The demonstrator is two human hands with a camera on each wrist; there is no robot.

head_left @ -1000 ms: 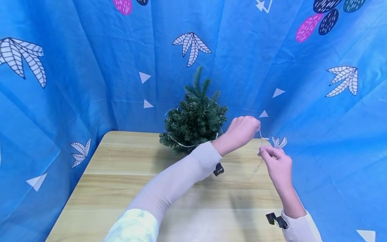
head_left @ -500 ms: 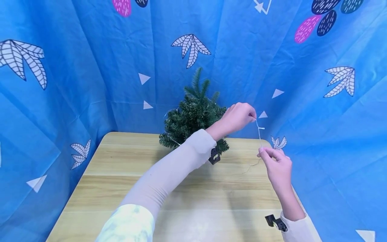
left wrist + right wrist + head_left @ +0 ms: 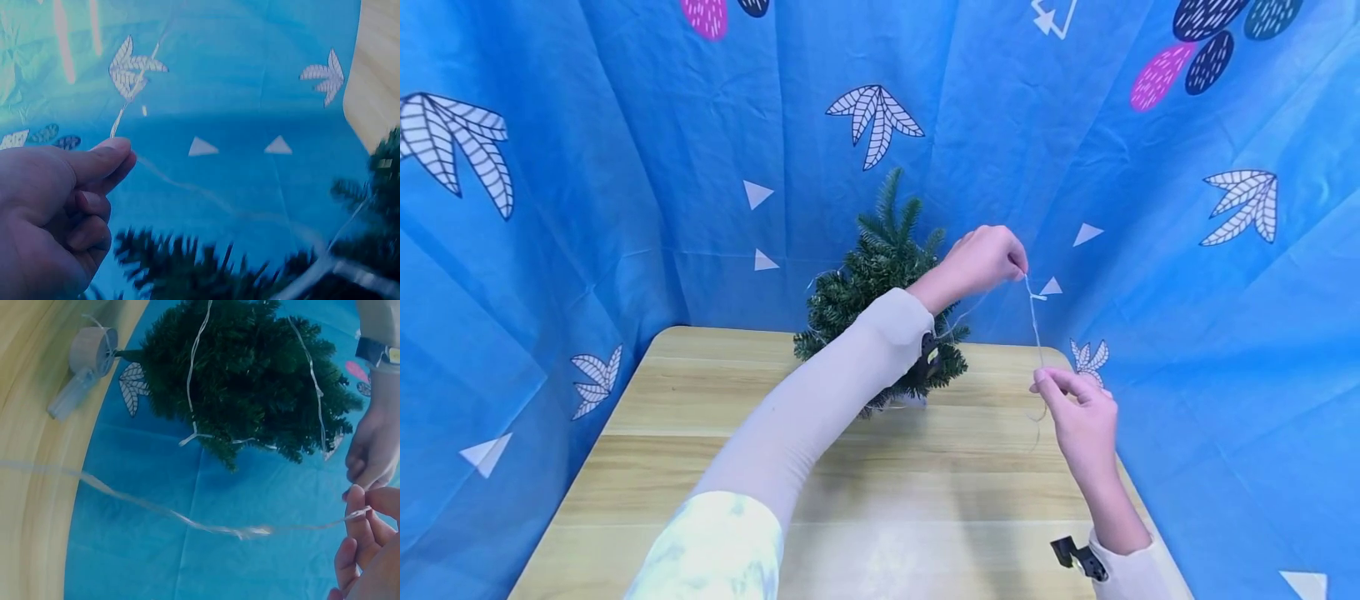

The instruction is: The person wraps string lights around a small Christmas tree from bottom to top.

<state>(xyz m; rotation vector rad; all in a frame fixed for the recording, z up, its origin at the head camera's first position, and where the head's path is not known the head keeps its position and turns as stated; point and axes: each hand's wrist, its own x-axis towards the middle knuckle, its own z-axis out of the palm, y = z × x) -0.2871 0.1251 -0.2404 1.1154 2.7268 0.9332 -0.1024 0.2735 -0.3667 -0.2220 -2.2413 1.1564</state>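
Observation:
A small green artificial Christmas tree (image 3: 872,287) stands at the back of the wooden table, partly covered by the left forearm. Thin whitish string lights (image 3: 190,381) loop over its branches. My left hand (image 3: 979,260) is raised at the tree's right side, pinching the string between thumb and fingertips. From there a stretch of wire with a small white bulb (image 3: 1038,297) runs down to my right hand (image 3: 1084,421), which pinches it lower and further right. The loose end (image 3: 181,517) trails below the right fingers. In the left wrist view, another span leads back to the branches.
In the right wrist view, the tree's round pale base (image 3: 87,350) sits on the table with a small clear box (image 3: 72,394) beside it. Blue patterned cloth (image 3: 715,167) hangs behind and along both sides of the wooden table (image 3: 700,400).
My left hand has risen and moved leftward, toward the tree, still pinching the string. The span between the hands has grown longer. The right hand has shifted only slightly left.

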